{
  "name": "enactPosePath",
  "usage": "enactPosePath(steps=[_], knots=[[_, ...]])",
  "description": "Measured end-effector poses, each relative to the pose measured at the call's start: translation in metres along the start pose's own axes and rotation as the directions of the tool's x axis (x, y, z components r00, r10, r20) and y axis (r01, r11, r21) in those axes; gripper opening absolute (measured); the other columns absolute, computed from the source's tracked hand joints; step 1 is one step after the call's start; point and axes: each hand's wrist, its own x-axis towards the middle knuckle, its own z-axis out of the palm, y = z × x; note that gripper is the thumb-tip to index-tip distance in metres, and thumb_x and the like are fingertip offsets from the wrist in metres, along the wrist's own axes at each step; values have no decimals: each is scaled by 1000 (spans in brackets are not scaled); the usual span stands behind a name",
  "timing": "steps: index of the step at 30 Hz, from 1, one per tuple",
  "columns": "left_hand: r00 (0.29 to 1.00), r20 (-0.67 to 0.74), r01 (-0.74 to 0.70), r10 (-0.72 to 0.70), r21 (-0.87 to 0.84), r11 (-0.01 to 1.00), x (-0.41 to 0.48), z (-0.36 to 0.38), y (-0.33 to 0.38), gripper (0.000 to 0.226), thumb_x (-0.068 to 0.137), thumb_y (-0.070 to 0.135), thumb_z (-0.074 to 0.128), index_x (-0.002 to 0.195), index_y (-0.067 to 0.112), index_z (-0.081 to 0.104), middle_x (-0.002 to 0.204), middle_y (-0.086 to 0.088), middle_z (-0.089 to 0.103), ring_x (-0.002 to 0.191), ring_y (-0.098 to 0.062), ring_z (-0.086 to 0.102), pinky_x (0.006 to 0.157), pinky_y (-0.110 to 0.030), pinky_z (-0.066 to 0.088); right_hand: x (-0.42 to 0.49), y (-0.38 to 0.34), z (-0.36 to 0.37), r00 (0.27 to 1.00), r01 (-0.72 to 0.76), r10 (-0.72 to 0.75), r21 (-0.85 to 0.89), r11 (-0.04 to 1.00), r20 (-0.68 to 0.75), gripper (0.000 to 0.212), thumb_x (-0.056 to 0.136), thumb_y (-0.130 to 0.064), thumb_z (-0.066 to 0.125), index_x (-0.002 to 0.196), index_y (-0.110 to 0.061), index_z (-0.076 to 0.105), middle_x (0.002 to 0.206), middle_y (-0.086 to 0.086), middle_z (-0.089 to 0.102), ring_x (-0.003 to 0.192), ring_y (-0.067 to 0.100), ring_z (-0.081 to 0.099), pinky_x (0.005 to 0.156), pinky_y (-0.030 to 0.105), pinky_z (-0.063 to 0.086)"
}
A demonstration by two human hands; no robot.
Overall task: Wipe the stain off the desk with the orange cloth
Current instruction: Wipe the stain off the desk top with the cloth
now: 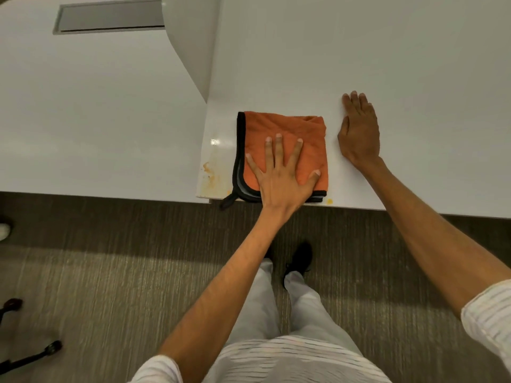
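Observation:
The orange cloth (pixel 284 128), folded square with a black edge, lies on the white desk (pixel 387 64) near its front left corner. My left hand (pixel 279 175) presses flat on the cloth with its fingers spread, not curled around it. To the right of the cloth, my right hand (pixel 359 131) rests flat on the bare desk, fingers together. A yellowish-orange stain (pixel 211 175) smears the desk corner just left of the cloth. A small yellow spot (pixel 329 201) sits at the front edge by the cloth's right corner.
A second white desk (pixel 96 106) adjoins on the left, with a grey recessed slot (pixel 110 16) at its back. A white panel (pixel 193 45) rises between the two desks. Black chair-base legs with casters (pixel 33 355) stand on the carpet at the lower left.

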Motion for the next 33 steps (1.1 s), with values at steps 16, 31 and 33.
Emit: enactPosePath(steps=[16,31,33], knots=[[995,-11,-93,95,113,989,-37,11,-1,66,99,65,21,158,36,14,167,-6,4,155,-28,-1,116,-69,4,5,4,-14,998,12,-19,106,994,68,48,105,-10,36,152,-7,39,161,13,32,154,25,20,127,37,14],[1000,-16,22,-21,49,999,17,-15,-44,66,96,68,29,156,41,20,167,-4,11,155,-27,3,116,-69,1,5,10,-3,999,49,-49,33,998,17,48,106,-14,33,153,-8,37,162,14,31,154,26,21,127,37,13],[1000,-10,17,-17,63,998,17,-15,-44,70,94,71,29,156,40,19,167,-7,10,154,-29,1,115,-70,-1,4,10,-2,999,49,-49,30,998,14,48,106,-14,33,154,-8,37,162,13,30,154,26,21,127,36,12]])
